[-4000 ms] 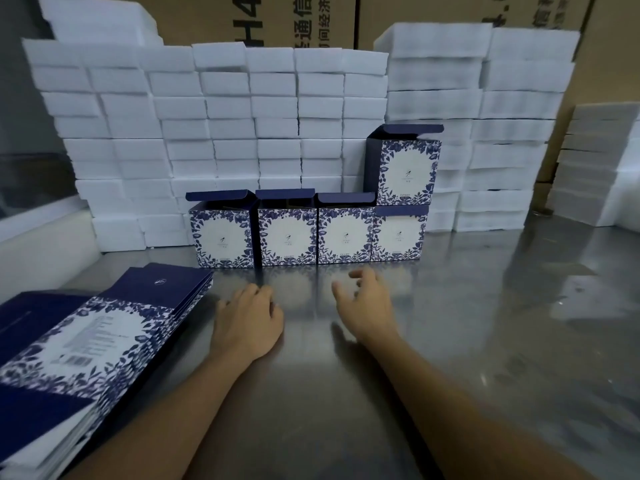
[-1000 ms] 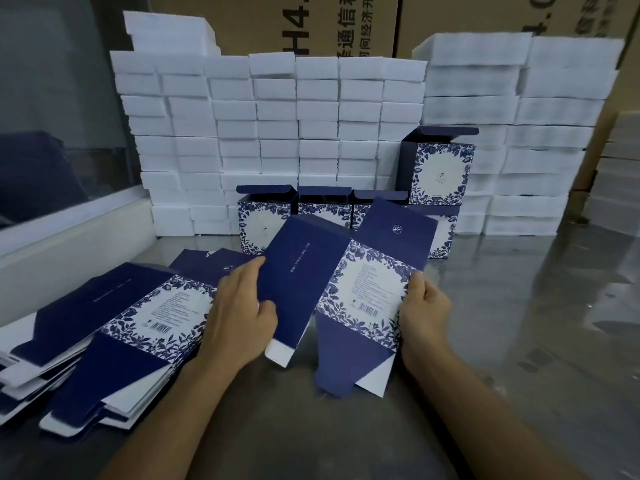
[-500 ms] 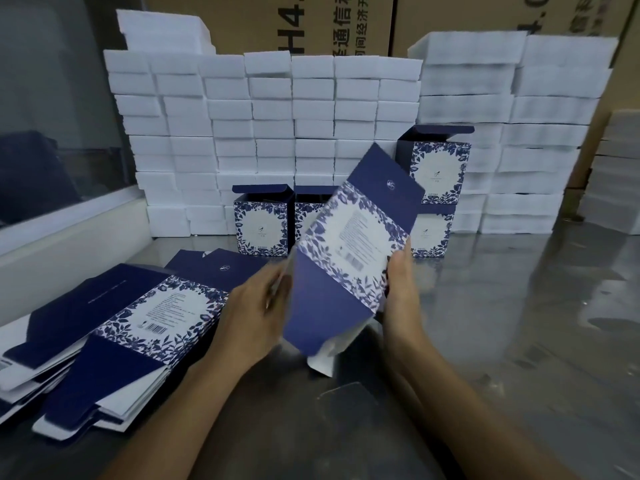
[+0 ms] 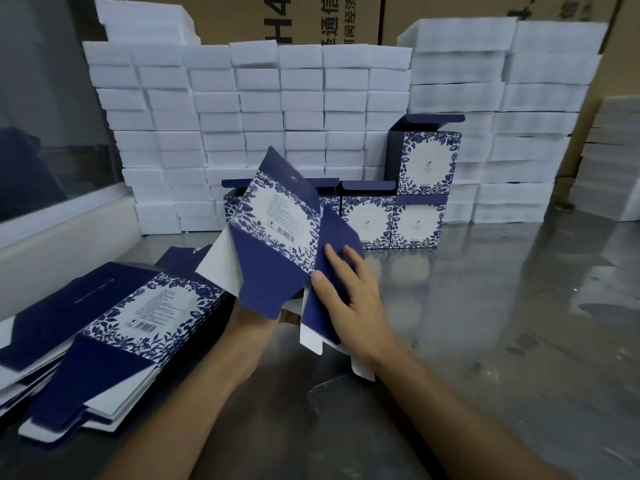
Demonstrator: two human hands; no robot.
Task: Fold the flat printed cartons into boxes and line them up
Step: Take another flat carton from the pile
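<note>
One carton point(image 4: 277, 233) is up in the air, just in front of the person and above the metal table point(image 4: 485, 323). It is half way from flat to box: the sides are starting to swing apart, and the bottom flaps hang loose.

The right hand point(image 4: 349, 299) lies flat on a dark blue side panel, fingers straight, pushing it open. The left hand point(image 4: 252, 327) is under the carton and mostly hidden behind a flap (I cannot tell how its fingers are set, but it seems to hold the carton up).

I think the next move is to square the sides into a tube, then tuck the bottom flaps in. That needs a gentle push along the folds, or the card may bend in the wrong place.

The card is thin and stiff, smooth, blue with white leaves outside and plain white inside. More flat cartons lie in a pile point(image 4: 131, 317) on the left. Finished boxes point(image 4: 391, 216) stand in a row at the back, with one more box set on top, against a wall of soft-looking white foam blocks point(image 4: 263, 98). The table is shiny and gray.
</note>
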